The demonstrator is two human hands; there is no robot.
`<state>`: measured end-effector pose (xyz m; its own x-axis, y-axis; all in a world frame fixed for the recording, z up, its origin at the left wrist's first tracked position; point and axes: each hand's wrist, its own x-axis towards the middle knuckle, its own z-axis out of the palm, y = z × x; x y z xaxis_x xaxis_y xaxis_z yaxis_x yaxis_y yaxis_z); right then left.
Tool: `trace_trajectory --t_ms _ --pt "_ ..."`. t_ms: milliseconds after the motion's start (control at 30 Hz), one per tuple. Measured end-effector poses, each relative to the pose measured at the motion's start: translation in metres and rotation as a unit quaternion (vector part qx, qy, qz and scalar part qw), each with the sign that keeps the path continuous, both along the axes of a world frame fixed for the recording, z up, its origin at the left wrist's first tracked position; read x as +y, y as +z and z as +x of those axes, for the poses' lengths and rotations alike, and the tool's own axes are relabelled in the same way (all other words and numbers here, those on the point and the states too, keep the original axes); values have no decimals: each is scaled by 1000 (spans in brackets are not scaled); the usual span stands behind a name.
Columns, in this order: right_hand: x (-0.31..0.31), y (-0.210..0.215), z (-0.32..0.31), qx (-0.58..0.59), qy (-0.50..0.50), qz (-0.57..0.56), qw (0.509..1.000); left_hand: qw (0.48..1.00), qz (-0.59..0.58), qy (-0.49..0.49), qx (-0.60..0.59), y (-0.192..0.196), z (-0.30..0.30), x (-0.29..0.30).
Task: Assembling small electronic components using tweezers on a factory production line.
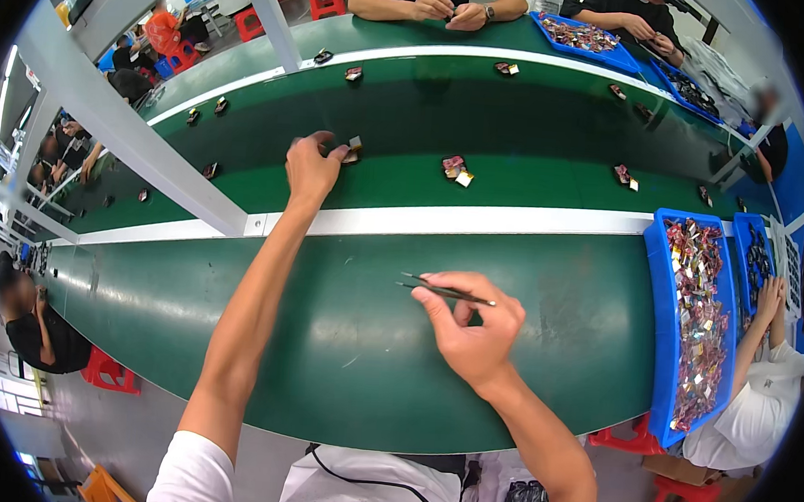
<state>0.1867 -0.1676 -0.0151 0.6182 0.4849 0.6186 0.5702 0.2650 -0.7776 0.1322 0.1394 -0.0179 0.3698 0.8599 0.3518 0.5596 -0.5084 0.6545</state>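
My left hand [313, 167] reaches over the far green belt, fingers curled and thumb tip against a small dark part [352, 154] with a pale tab. The fingertips are partly hidden and a little blurred. Above the near green worktop, my right hand [482, 328] grips a pair of dark tweezers [454, 295], tips pointing left and slightly apart with nothing between them. To the right of my left hand, a red and dark part with a yellow-white tab [455, 169] lies on the belt.
A white rail [477, 221] divides worktop from belt. At right stands a blue tray [662, 359] of small reddish parts, with another blue tray [745, 237] behind. A grey post [134, 124] slants up at left. Co-workers sit opposite and at both sides.
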Motion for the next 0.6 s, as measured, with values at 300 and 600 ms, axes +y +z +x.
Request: trace_trajectory --t_ms 300,600 --pt "-4 -6 1 -48 29 -16 998 947 -82 -311 -25 30 81 -50" --pt "-4 0 1 -80 26 -28 996 950 -5 -270 158 12 118 -56"
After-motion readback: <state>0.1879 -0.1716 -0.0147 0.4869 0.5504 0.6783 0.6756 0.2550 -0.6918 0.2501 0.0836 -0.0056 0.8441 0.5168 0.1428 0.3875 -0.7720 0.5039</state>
